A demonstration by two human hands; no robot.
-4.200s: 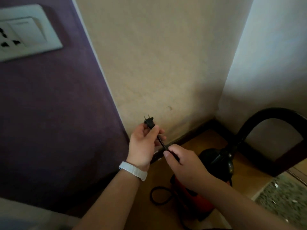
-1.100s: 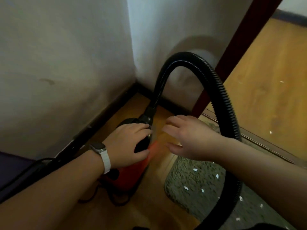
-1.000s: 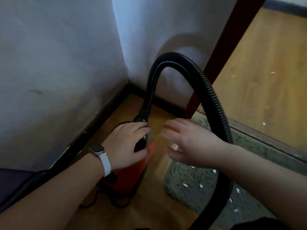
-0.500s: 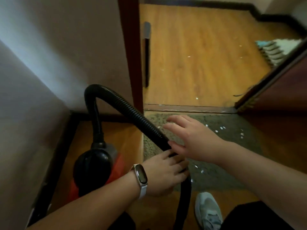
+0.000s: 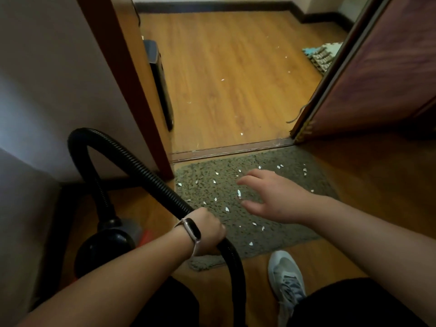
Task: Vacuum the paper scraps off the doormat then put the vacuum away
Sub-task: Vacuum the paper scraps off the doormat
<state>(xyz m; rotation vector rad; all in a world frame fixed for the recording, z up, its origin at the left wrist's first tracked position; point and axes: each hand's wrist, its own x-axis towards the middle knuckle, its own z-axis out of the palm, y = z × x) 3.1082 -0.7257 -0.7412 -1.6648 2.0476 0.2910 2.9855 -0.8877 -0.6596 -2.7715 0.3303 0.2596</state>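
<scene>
A grey-green doormat (image 5: 292,234) lies at the doorway, dotted with several white paper scraps (image 5: 238,192). The red and black vacuum (image 5: 106,246) stands in the corner at lower left. Its ribbed black hose (image 5: 151,175) arches up and comes down toward me. My left hand (image 5: 207,230) grips the hose just left of the mat's near corner. My right hand (image 5: 276,197) hovers over the mat with fingers spread and holds nothing. The hose's end is hidden below my arm.
A dark wooden door frame (image 5: 132,90) stands left of the mat and an open door (image 5: 377,74) on the right. More scraps lie on the wood floor (image 5: 236,79) beyond the threshold. My grey shoe (image 5: 286,282) rests by the mat's near edge. A foam mat (image 5: 323,55) lies far right.
My left hand has gone from the plug to the vacuum body and then closed around the hose. My view has swung right to the doormat. My right hand has stayed open above the mat.
</scene>
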